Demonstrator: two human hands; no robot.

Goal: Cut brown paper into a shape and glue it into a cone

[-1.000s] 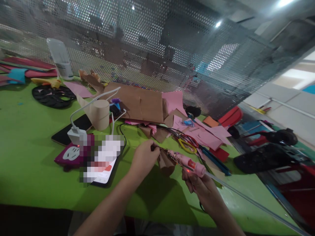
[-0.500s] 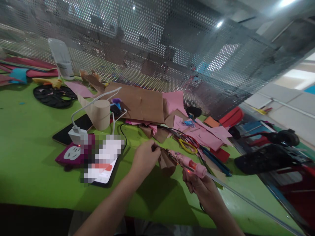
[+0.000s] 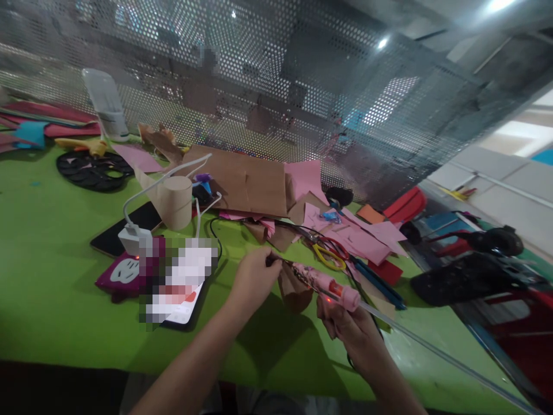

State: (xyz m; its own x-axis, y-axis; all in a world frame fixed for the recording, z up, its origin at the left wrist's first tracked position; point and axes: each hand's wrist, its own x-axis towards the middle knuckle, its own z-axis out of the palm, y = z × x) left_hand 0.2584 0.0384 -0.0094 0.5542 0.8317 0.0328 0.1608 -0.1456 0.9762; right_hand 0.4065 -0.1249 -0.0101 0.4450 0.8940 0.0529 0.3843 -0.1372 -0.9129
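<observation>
My right hand [image 3: 345,320] is wrapped round the handle of a pink hot glue gun [image 3: 324,282], which has a small red light lit. A long clear glue stick [image 3: 415,331] sticks out of its back end towards the lower right. The nozzle points left at the fingertips of my left hand [image 3: 258,274]. Those fingers are pinched on the upper edge of a piece of brown paper [image 3: 294,291], which hangs curved below the nozzle. Whether the nozzle touches the paper I cannot tell.
A lit phone [image 3: 184,288] lies left of my left hand, beside a purple power socket [image 3: 129,274] with a white charger. Behind are a beige paper cylinder [image 3: 177,202], a cardboard piece [image 3: 246,181], yellow-handled scissors [image 3: 328,257] and pink paper scraps [image 3: 352,236]. A perforated metal screen [image 3: 242,86] borders the table.
The glue gun and my right hand have shifted very slightly left. My left hand stays pinched at the same spot, and the view has drifted a little.
</observation>
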